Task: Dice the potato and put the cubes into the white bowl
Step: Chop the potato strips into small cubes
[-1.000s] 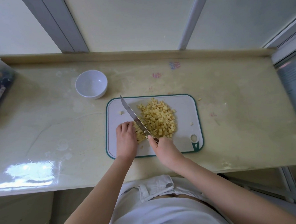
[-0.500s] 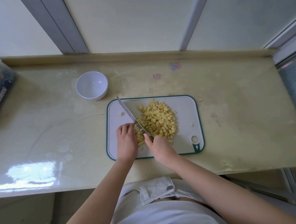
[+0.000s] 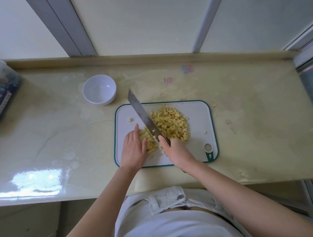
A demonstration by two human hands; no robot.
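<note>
Head view: yellow potato strips (image 3: 149,142) near the front-left of board (image 3: 197,152), lying roughly crosswise to the blade, pressed under flat, straight-fingered left hand (image 3: 133,151). Knife (image 3: 145,117) gripped in curled right hand (image 3: 176,151), tip pointing far-left. Pale cubes (image 3: 172,125) heaped right of blade. Bowl (image 3: 99,89) beyond board's far-left corner. Box (image 3: 2,95) lettering unreadable.

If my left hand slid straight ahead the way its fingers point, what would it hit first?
Probably the steel knife blade, which crosses just beyond the left hand; its height is unclear.
</note>
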